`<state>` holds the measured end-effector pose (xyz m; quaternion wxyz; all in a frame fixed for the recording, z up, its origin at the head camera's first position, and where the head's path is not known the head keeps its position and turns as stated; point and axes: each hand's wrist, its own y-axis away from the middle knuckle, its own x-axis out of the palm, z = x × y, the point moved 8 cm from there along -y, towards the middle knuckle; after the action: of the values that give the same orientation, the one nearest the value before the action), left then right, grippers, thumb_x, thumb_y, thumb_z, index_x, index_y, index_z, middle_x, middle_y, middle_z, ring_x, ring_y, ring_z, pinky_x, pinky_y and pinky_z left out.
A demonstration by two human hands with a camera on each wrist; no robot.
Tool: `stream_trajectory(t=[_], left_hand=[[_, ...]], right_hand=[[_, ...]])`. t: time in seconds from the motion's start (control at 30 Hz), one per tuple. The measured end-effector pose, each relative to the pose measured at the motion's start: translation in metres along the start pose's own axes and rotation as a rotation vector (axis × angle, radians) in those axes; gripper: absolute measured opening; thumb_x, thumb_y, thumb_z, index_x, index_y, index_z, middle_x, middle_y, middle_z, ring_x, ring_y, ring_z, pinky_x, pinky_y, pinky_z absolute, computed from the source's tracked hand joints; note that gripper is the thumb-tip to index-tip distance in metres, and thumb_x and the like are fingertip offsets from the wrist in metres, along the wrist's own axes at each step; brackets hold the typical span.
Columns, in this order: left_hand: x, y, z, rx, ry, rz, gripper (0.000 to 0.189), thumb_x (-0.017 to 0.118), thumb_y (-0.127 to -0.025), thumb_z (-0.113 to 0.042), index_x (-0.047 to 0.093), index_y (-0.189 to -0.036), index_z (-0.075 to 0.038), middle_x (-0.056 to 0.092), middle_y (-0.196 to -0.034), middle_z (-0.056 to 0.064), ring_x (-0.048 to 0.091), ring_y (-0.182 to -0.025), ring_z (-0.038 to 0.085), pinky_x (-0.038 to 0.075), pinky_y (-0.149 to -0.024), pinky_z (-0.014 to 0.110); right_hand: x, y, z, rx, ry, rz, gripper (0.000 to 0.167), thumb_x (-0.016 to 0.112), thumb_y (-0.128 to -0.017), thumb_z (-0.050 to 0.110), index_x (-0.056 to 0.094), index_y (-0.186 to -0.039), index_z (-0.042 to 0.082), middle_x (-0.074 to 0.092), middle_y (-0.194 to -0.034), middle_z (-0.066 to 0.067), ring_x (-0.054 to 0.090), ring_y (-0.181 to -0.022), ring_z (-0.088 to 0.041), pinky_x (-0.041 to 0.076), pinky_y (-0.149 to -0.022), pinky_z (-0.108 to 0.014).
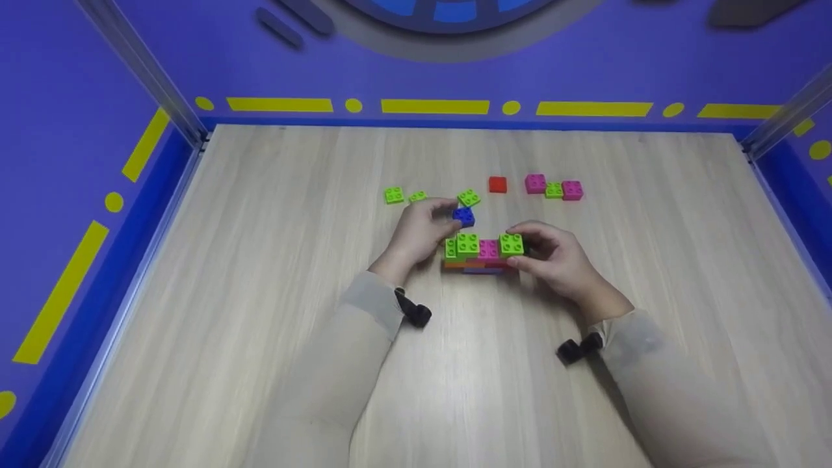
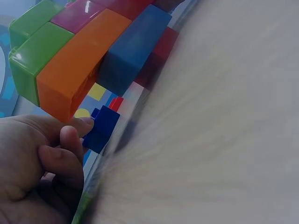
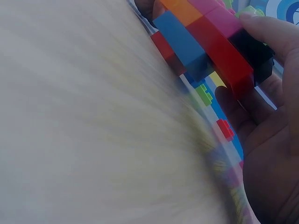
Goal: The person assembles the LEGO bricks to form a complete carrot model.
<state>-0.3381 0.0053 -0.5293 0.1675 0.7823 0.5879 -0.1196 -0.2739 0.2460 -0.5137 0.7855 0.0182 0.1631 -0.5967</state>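
Note:
My left hand (image 1: 422, 229) pinches a dark blue brick (image 1: 463, 218) just behind a stacked brick build. In the left wrist view, a fingertip lies against that blue brick (image 2: 103, 129). Thumb and fingers of my right hand (image 1: 560, 259) grip the build's right end. Two green bricks, left (image 1: 467, 243) and right (image 1: 511, 244), top the build, with a pink brick (image 1: 488, 249) between them. Lower down are an orange brick (image 2: 84, 65), a red brick (image 3: 224, 53) and a lighter blue brick (image 3: 184, 46). A black brick (image 3: 254, 51) is partly covered by the right fingers.
Loose green bricks lie behind the left hand, one (image 1: 394, 195) farthest left and another (image 1: 468, 197) behind the blue brick. A flat red brick (image 1: 498, 184) lies farther right, then a pink, green (image 1: 554, 190) and pink row. Blue panels (image 1: 442, 78) wall the wooden table (image 1: 292, 214).

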Motion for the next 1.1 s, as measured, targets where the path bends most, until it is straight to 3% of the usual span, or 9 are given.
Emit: stream_trajectory(t=[0.13,0.27,0.43,0.8,0.97,1.1], left_hand=[[-0.001,-0.001,0.002,0.0,0.026,-0.013,0.048,0.078,-0.106,-0.012,0.069,-0.153,-0.008,0.071,-0.155,0.01,0.074,-0.132,0.024,0.06,-0.112,0.038],[-0.002,0.0,0.001,0.009,-0.009,-0.03,0.048,0.081,-0.105,-0.013,0.07,-0.151,-0.006,0.072,-0.153,0.012,0.07,-0.139,0.025,0.053,-0.123,0.038],[-0.004,0.001,-0.001,0.023,-0.068,-0.052,0.044,0.082,-0.104,-0.014,0.073,-0.146,-0.004,0.075,-0.147,0.013,0.07,-0.139,0.028,0.052,-0.125,0.041],[-0.011,0.008,-0.014,0.048,-0.02,-0.087,0.033,0.085,-0.103,-0.02,0.077,-0.134,-0.01,0.076,-0.132,0.006,0.075,-0.11,0.017,0.062,-0.094,0.032],[-0.016,0.016,-0.028,0.069,-0.001,-0.102,0.034,0.082,-0.104,-0.023,0.077,-0.136,-0.012,0.07,-0.133,0.005,0.071,-0.091,0.014,0.058,-0.077,0.027],[-0.021,0.024,-0.043,0.101,-0.025,-0.097,0.033,0.081,-0.105,-0.027,0.079,-0.136,-0.016,0.071,-0.131,0.001,0.062,-0.088,0.012,0.051,-0.074,0.026]], right_hand=[[0.001,0.0,-0.001,0.003,0.017,0.003,0.043,0.087,-0.093,-0.006,0.076,-0.135,-0.002,0.079,-0.124,0.013,0.073,-0.119,-0.007,0.057,-0.106,-0.018],[0.001,0.0,-0.002,0.018,0.034,0.006,0.043,0.087,-0.094,-0.003,0.076,-0.135,0.0,0.079,-0.124,0.013,0.071,-0.118,-0.008,0.056,-0.106,-0.017],[0.001,0.0,-0.002,0.022,0.039,0.003,0.043,0.087,-0.094,-0.002,0.077,-0.135,0.001,0.079,-0.125,0.013,0.072,-0.119,-0.008,0.056,-0.106,-0.017],[0.0,0.0,-0.001,0.013,0.024,0.0,0.043,0.087,-0.094,-0.004,0.076,-0.136,0.0,0.078,-0.125,0.013,0.072,-0.121,-0.007,0.056,-0.108,-0.017],[-0.001,0.0,-0.001,0.007,0.029,0.001,0.043,0.087,-0.094,-0.003,0.076,-0.136,0.001,0.078,-0.125,0.013,0.072,-0.12,-0.007,0.056,-0.108,-0.017],[0.001,-0.001,0.0,-0.011,0.016,0.006,0.043,0.086,-0.094,-0.005,0.076,-0.135,-0.001,0.079,-0.125,0.013,0.073,-0.119,-0.006,0.056,-0.107,-0.017]])
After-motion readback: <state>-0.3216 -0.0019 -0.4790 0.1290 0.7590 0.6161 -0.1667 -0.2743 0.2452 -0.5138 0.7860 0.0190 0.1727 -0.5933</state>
